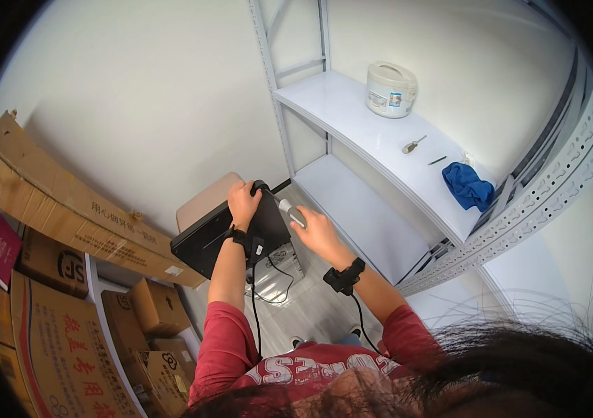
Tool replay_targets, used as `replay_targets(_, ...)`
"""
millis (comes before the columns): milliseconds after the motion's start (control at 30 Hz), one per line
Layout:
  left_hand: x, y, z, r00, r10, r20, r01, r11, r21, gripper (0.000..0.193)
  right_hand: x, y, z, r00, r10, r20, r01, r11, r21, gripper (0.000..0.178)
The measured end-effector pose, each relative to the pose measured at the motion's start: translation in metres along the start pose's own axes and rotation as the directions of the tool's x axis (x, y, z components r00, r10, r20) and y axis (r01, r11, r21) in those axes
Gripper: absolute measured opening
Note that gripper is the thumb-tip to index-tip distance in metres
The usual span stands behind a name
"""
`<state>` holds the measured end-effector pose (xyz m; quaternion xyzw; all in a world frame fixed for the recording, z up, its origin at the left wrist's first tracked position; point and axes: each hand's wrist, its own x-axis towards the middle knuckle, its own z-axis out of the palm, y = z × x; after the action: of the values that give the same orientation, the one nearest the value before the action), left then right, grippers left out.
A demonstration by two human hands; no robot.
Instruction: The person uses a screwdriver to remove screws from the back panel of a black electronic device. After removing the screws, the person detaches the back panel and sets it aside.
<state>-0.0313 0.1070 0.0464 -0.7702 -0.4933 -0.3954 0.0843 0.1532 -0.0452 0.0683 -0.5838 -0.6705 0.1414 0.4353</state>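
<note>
A flat black panel-like device stands tilted in front of me, its exact kind unclear. My left hand is closed at its upper right corner, fingers curled by a black rounded piece. In my right hand is a tool with a thick light-grey handle, gripped with its front end towards that black piece. The tool's tip is too small to make out. Below the device sits a clear plastic-looking box, and a beige surface shows behind it.
On the right, a white metal shelf bears a rice cooker, a screwdriver, a thin green tool and a blue cloth. Cardboard boxes fill the left side. A long carton lies by the wall.
</note>
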Motion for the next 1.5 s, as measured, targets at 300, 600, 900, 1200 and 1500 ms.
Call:
replay_targets(300,-0.001,-0.003,0.000,1.000,-0.022,0.002,0.022,1.000,0.009,0.026,0.003,-0.006,0.001,0.979,-0.132,-0.157,0.128,0.991,-0.036,0.036)
replay_targets(600,-0.001,-0.006,0.000,1.000,-0.010,0.013,0.010,1.000,0.022,0.025,0.001,-0.011,-0.009,0.999,-0.035,0.003,0.035,0.998,-0.061,0.036)
replay_targets(900,-0.002,-0.005,-0.001,1.000,-0.011,0.002,0.011,1.000,0.020,0.026,-0.006,-0.003,-0.011,0.997,-0.043,0.070,0.049,0.996,-0.079,0.041)
replay_targets(1200,-0.001,-0.002,-0.003,1.000,0.013,-0.003,-0.013,1.000,0.014,0.025,-0.002,-0.008,-0.004,0.994,-0.070,-0.080,0.070,0.997,-0.013,0.038)
replay_targets(1500,-0.003,-0.003,-0.002,1.000,-0.012,-0.006,0.012,1.000,0.019,0.025,-0.001,-0.006,-0.010,0.977,-0.211,0.034,0.212,0.977,-0.009,0.043)
